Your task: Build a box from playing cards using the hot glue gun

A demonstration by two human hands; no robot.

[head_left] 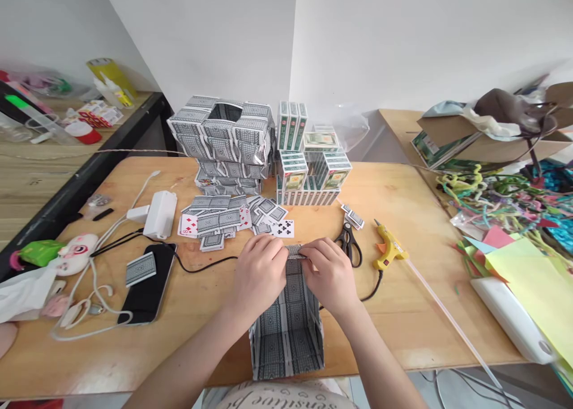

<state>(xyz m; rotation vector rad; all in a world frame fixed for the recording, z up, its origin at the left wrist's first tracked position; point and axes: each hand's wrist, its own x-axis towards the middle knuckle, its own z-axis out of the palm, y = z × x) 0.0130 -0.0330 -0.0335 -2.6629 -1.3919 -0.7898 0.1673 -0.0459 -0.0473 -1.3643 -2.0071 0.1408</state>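
I have the left hand (261, 270) and right hand (332, 273) curled nearly closed, pinching a card flap (295, 252) on the open card box (286, 320) at six o'clock; I judge this a folding step, calling next for even pressure. On the desk (385, 188), scissors (348, 244) crowd me at two o'clock, the glue gun (390, 251) beyond; loose cards (218, 220) lie at eleven, a black cable (205, 270) at nine.

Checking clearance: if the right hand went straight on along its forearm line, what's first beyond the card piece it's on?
From the right hand, likely the bottom row of card boxes; the loose cards look just left of that line, but depth is unclear.
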